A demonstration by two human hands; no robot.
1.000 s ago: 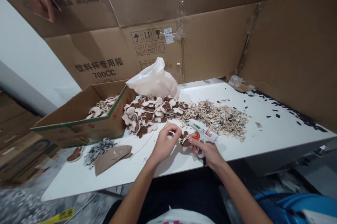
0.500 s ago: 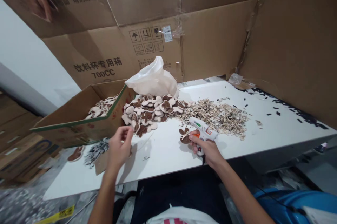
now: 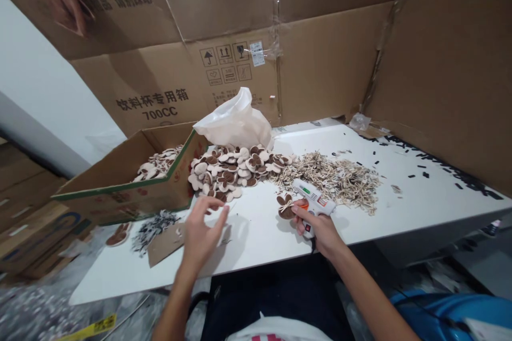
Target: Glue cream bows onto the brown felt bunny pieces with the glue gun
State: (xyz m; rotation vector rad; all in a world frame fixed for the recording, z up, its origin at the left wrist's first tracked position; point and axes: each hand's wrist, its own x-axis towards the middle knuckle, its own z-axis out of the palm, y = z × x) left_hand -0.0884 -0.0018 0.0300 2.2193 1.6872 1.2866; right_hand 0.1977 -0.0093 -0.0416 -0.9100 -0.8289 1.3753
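My right hand [image 3: 318,226] is closed around a white hot glue gun [image 3: 314,198]. Its thumb and fingertip also pinch a brown felt bunny-head patch [image 3: 285,212] with a small cream bow across it. Over the table left of centre hovers my left hand [image 3: 204,231], thumb and fingers apart, nothing visible held in it. A thin pale strand seems to lie near its thumb tip. Beyond it spreads a heap of brown and cream bunny-head patches [image 3: 228,170]. Behind the glue gun lies a pile of small cream bows [image 3: 340,178].
An open cardboard box [image 3: 120,199] holding more patches stands at left. Nearby are a grey fibre pile [image 3: 154,229], a cardboard piece [image 3: 164,245] and a single patch [image 3: 119,234]. A white bag [image 3: 240,122] sits behind the heap. Another person's hand [image 3: 66,2] rests on the cardboard wall [image 3: 328,53].
My left hand has moved right, and its thumb and fingers have spread apart. My right hand still holds the glue gun and patch. The view has shifted slightly.
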